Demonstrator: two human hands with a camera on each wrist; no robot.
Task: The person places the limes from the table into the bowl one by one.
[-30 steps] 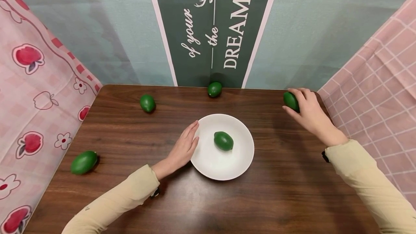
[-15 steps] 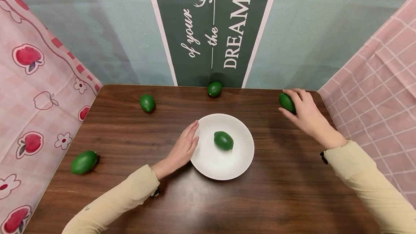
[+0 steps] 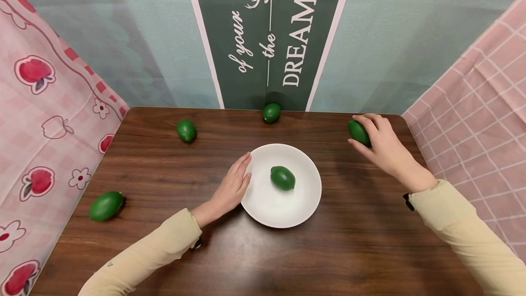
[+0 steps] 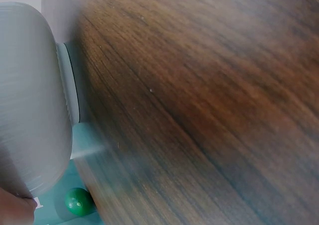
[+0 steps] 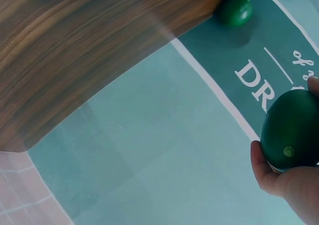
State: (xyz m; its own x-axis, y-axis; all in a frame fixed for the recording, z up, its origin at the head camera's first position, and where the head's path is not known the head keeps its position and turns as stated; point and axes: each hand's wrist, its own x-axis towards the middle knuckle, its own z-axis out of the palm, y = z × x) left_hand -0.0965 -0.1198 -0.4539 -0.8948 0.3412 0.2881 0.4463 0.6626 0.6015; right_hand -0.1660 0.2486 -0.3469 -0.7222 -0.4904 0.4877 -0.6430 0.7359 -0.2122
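Note:
My right hand (image 3: pixel 382 146) grips a green lime (image 3: pixel 358 132) near the far right corner of the table, thumb on the near side and fingers over the far side. In the right wrist view this lime (image 5: pixel 289 130) sits between thumb and fingers. My left hand (image 3: pixel 230 189) rests with straight fingers against the left rim of a white bowl (image 3: pixel 304 200). Inside the bowl lies another lime (image 3: pixel 282 178). The left wrist view shows the bowl's outer side (image 4: pixel 30 95) close up, with a bit of the hand (image 4: pixel 15 207) at the lower left.
Other limes lie on the brown wooden table (image 3: pixel 246 259): one at the back middle (image 3: pixel 271 113), one at the back left (image 3: pixel 186 130), one at the left edge (image 3: pixel 106 205). A printed cloth (image 3: pixel 378 35) hangs behind; pink cloths (image 3: pixel 485 104) flank both sides.
My right hand has moved slightly left and toward me with the lime in its grip. The left hand, the bowl and the other limes have stayed where they were.

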